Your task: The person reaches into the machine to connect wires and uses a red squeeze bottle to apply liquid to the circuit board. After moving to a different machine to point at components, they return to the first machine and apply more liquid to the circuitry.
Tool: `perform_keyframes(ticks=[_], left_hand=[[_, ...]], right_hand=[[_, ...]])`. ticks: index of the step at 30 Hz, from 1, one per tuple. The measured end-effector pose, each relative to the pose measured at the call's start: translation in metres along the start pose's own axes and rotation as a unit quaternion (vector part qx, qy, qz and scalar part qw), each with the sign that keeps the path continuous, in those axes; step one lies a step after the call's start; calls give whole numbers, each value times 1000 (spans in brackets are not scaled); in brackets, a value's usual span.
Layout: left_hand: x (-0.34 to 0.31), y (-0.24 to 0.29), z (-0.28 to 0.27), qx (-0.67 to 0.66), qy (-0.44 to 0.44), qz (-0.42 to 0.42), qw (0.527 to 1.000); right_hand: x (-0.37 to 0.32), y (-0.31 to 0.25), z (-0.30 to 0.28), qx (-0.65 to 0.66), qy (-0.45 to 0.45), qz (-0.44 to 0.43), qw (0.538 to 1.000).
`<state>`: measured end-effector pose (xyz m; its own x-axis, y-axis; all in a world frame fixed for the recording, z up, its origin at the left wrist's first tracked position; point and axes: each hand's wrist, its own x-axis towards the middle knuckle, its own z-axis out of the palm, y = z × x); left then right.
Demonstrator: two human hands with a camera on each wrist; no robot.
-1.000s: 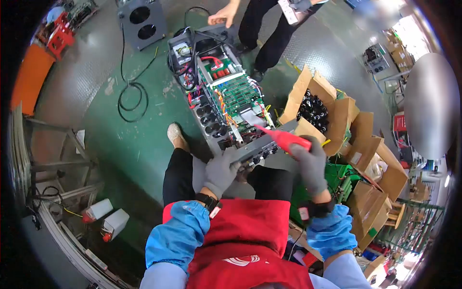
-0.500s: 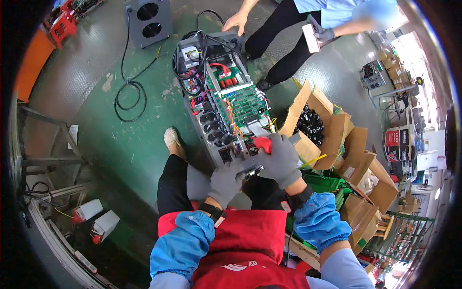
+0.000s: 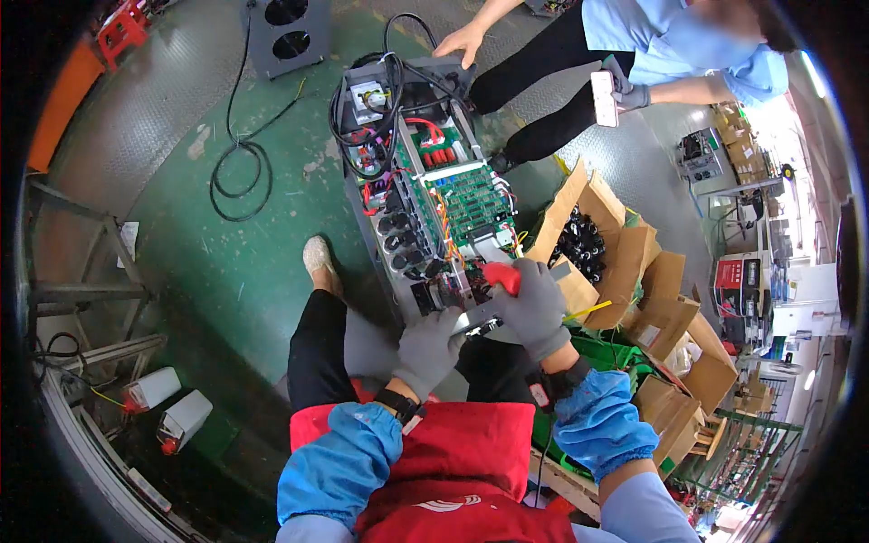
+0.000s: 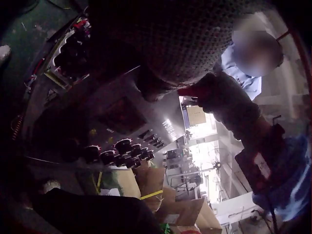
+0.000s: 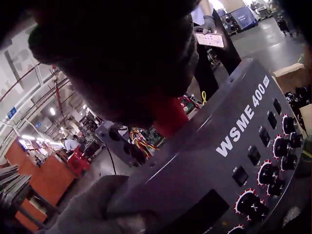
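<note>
My gloved right hand (image 3: pixel 536 312) grips a red tool (image 3: pixel 502 276) with a tapered body, just behind the front panel of an opened machine. The tool's tip is hidden. The grey front panel (image 5: pixel 195 165) is tilted, marked WSME 400, and carries several black knobs with red-and-white dials. My gloved left hand (image 3: pixel 427 348) holds the panel's left edge, fingers curled over it. Behind the panel, green circuit boards (image 3: pixel 471 204), coloured wires and black round parts (image 3: pixel 398 242) lie exposed in the chassis.
Another person's bare hand (image 3: pixel 460 43) rests at the machine's far end; their gloved hand holds a phone (image 3: pixel 604 98). Cardboard boxes (image 3: pixel 634 258), one with black parts, stand at right. A looped black cable (image 3: pixel 243 181) lies on the green floor, and a metal frame (image 3: pixel 86 294) stands at left.
My right hand has moved left and inward with the red tool, from right of the panel to close behind its top edge. The left hand stays on the panel.
</note>
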<state>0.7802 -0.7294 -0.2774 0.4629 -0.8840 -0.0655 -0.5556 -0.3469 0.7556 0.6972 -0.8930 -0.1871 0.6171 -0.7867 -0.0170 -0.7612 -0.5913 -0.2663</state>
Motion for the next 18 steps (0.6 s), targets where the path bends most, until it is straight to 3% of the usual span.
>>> perform_keyframes(ticks=[18], left_hand=[[0,3,-4,24,-22,-17,999]], right_hand=[[-4,-1,6,-34,18,-33,999]])
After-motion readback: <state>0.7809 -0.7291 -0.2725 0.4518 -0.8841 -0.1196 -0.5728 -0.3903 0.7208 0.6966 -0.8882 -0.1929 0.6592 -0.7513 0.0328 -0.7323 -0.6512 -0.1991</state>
